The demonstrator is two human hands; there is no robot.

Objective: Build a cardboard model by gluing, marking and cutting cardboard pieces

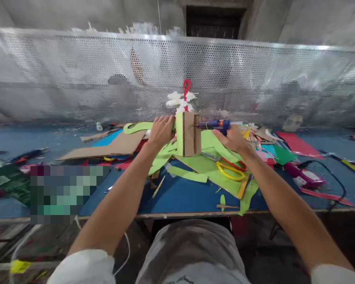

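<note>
From the camera on your head, your left hand is closed around the left side of a small upright box made of brown cardboard and light green paper. Your fingers curl over its green edge, so the box sits just to the right of that hand and touches it. The box stands straight up on a messy pile of light green paper scraps.

Your right hand is on the other side of the box. It is wrapped around a blue glue gun. The gun lies flat and points left, and its tip touches the brown front of the box near the top. So the box is between your two hands, close to both.

Both of your arms reach straight out over the blue table. Your left arm comes in from the lower left and your right arm from the lower right. Your wrists sit low over the table.

Just below your right hand lies a pair of scissors with yellow and orange handles. To the left of your left hand lies a flat sheet of brown cardboard. Behind the box, past your hands, stands a shiny metal wall full of little holes.
</note>
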